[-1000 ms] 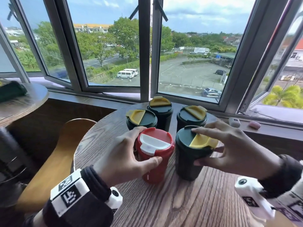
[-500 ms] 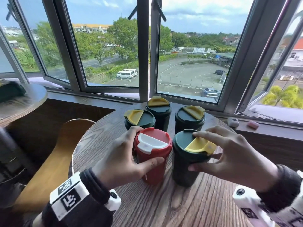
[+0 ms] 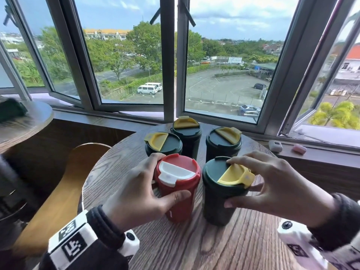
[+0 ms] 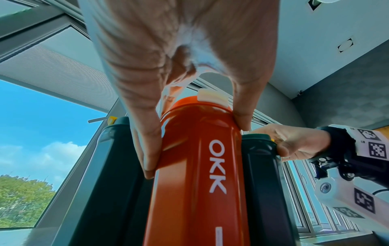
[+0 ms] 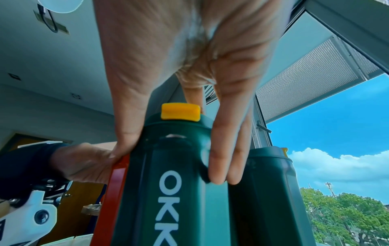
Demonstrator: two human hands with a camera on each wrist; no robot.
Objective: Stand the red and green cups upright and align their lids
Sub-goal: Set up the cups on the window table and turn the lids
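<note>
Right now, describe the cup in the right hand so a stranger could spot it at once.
On the round wooden table by the windows stand five lidded cups. The front pair sits nearest the person; the right hand grips the green cup beside the red cup. Its yellow flap alone points right.

Wooden chair [image 3: 58, 191] beside round table [image 3: 194, 246].

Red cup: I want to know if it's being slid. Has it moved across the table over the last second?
No. The red cup stands just as close in front of the back-left green cup as before, with no sideways shift.
</note>
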